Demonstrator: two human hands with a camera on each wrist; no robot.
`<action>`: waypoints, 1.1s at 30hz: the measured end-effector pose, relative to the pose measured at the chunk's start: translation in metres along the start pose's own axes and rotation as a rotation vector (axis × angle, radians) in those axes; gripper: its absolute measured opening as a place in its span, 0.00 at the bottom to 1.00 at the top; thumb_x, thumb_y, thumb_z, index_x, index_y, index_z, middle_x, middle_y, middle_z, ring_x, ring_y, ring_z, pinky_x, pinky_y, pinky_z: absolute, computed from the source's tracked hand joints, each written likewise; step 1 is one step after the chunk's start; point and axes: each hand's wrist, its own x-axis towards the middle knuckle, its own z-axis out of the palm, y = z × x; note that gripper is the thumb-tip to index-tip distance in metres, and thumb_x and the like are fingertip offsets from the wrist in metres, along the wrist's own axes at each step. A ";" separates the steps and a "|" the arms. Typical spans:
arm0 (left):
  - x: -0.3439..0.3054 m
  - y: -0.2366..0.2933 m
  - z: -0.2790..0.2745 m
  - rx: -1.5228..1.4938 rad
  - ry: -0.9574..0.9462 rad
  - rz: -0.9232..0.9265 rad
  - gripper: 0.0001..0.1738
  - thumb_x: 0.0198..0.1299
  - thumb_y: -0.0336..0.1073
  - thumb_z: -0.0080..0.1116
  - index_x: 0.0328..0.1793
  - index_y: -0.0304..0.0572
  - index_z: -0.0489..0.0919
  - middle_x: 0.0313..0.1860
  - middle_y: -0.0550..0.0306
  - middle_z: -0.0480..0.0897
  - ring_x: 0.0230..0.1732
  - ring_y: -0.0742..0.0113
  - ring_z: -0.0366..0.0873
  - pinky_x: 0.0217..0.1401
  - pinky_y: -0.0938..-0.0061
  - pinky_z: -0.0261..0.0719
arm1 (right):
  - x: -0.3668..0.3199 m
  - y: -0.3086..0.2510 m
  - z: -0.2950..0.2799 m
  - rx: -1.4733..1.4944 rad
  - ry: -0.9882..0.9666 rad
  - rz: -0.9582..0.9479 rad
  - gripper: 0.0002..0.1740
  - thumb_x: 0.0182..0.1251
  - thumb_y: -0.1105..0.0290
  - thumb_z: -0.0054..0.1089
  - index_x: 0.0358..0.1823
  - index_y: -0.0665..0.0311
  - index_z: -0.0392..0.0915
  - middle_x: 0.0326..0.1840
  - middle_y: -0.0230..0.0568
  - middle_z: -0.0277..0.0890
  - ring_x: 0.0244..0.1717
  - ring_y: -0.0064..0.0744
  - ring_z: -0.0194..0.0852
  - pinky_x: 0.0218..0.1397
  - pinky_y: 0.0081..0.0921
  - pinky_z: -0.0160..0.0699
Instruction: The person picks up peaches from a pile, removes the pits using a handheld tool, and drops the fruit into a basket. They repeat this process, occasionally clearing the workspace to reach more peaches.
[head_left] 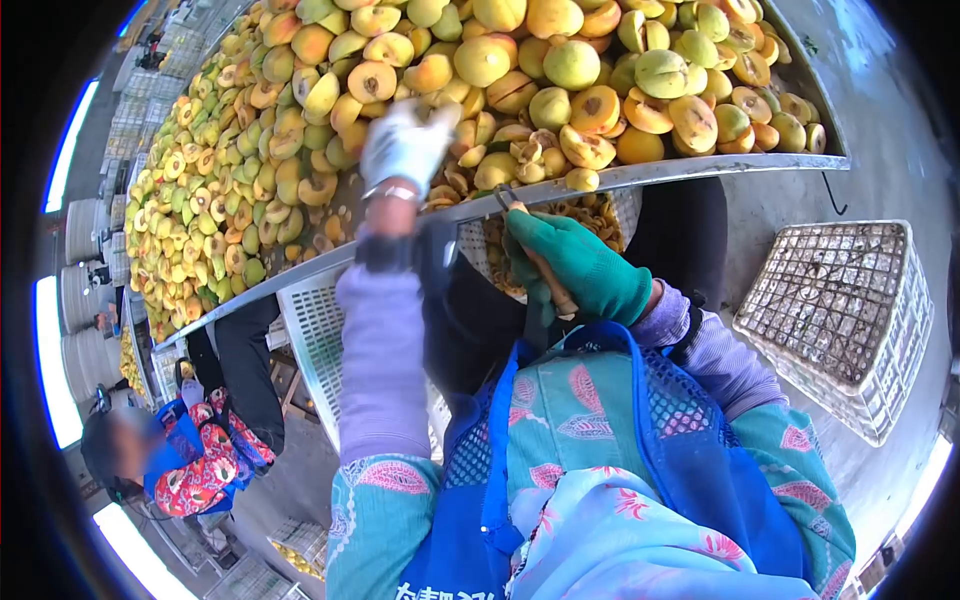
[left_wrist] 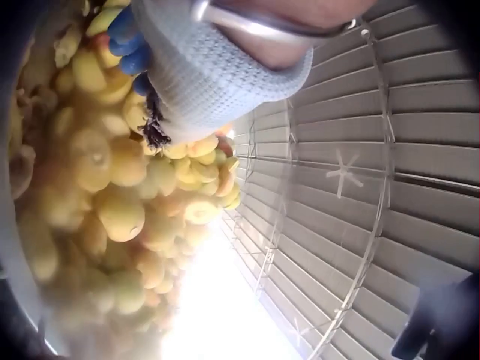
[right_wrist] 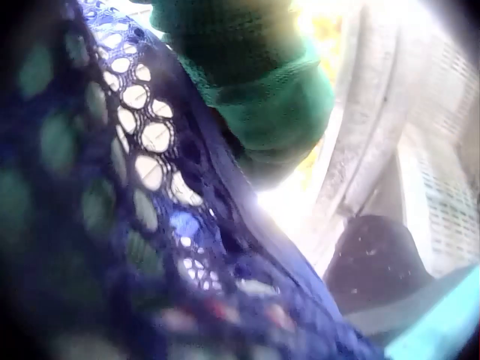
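Note:
My left hand [head_left: 405, 150], in a white glove, is blurred over a heap of halved yellow stone fruit [head_left: 372, 80] in the head view. Its blue fingertips [left_wrist: 129, 49] show against the fruit in the left wrist view; I cannot tell whether they hold a piece. Near the metal edge of the worktable [head_left: 690, 168], my green-gloved right hand [head_left: 590, 262] grips a tool with a wooden handle [head_left: 548, 272] and a curved metal tip [head_left: 507, 197]. Only the back of that glove [right_wrist: 262, 97] shows in the right wrist view, the tool hidden.
Below the table edge, a white crate [head_left: 325, 330] stands at left, and fruit scraps [head_left: 597, 215] lie in a container under my right hand. An upturned, dirty white crate [head_left: 830, 300] sits on the floor at right. Another person [head_left: 215, 440] sits at lower left.

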 end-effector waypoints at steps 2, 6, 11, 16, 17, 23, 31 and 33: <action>0.008 0.014 0.027 0.041 0.066 0.169 0.37 0.47 0.53 0.70 0.58 0.37 0.74 0.46 0.39 0.83 0.48 0.42 0.82 0.51 0.57 0.79 | 0.002 -0.007 -0.002 -0.105 0.145 -0.137 0.24 0.75 0.47 0.48 0.38 0.63 0.72 0.22 0.31 0.69 0.13 0.21 0.67 0.13 0.19 0.67; 0.001 -0.007 0.015 -0.431 0.029 0.124 0.29 0.43 0.39 0.75 0.50 0.33 0.75 0.39 0.46 0.84 0.38 0.58 0.84 0.45 0.68 0.82 | 0.033 -0.015 -0.009 -0.489 0.252 -0.589 0.23 0.75 0.51 0.51 0.41 0.69 0.71 0.25 0.49 0.73 0.21 0.46 0.74 0.27 0.41 0.72; -0.048 -0.016 0.001 -1.178 -0.147 0.088 0.19 0.60 0.34 0.60 0.54 0.28 0.79 0.43 0.49 0.83 0.41 0.65 0.83 0.47 0.73 0.83 | 0.059 -0.009 0.005 -0.836 0.340 -0.752 0.21 0.75 0.53 0.51 0.42 0.68 0.72 0.26 0.57 0.77 0.31 0.62 0.79 0.31 0.49 0.74; -0.072 -0.007 0.021 -1.979 -0.487 0.040 0.25 0.72 0.43 0.42 0.60 0.24 0.72 0.58 0.34 0.76 0.54 0.40 0.79 0.61 0.51 0.78 | 0.040 -0.011 0.012 -0.741 0.321 -0.654 0.24 0.75 0.50 0.49 0.45 0.70 0.72 0.27 0.59 0.78 0.31 0.63 0.79 0.33 0.51 0.75; -0.068 -0.007 0.027 -2.009 -0.500 -0.039 0.31 0.74 0.50 0.40 0.65 0.25 0.68 0.61 0.32 0.75 0.58 0.37 0.76 0.64 0.47 0.75 | 0.040 -0.012 0.008 -0.745 0.311 -0.638 0.25 0.75 0.50 0.48 0.45 0.70 0.72 0.27 0.59 0.78 0.31 0.63 0.79 0.33 0.51 0.76; -0.071 -0.001 0.014 -1.667 -0.297 -0.122 0.30 0.75 0.51 0.42 0.59 0.23 0.75 0.45 0.40 0.84 0.42 0.56 0.85 0.47 0.66 0.86 | 0.047 -0.003 0.007 -0.675 0.213 -0.622 0.25 0.76 0.49 0.47 0.45 0.70 0.72 0.30 0.59 0.79 0.34 0.61 0.80 0.35 0.49 0.76; -0.077 0.019 0.006 -1.294 -0.012 -0.012 0.19 0.70 0.40 0.54 0.50 0.26 0.82 0.43 0.50 0.85 0.40 0.70 0.82 0.46 0.75 0.80 | 0.036 -0.008 0.002 -0.674 0.148 -0.522 0.26 0.76 0.50 0.46 0.49 0.70 0.73 0.35 0.62 0.79 0.37 0.60 0.80 0.40 0.48 0.76; -0.070 0.015 0.004 -1.231 -0.068 -0.047 0.18 0.69 0.41 0.56 0.48 0.28 0.83 0.39 0.53 0.85 0.35 0.72 0.80 0.40 0.78 0.78 | 0.041 -0.003 0.003 -0.659 0.158 -0.594 0.25 0.76 0.52 0.46 0.48 0.72 0.73 0.35 0.64 0.78 0.37 0.61 0.79 0.41 0.48 0.75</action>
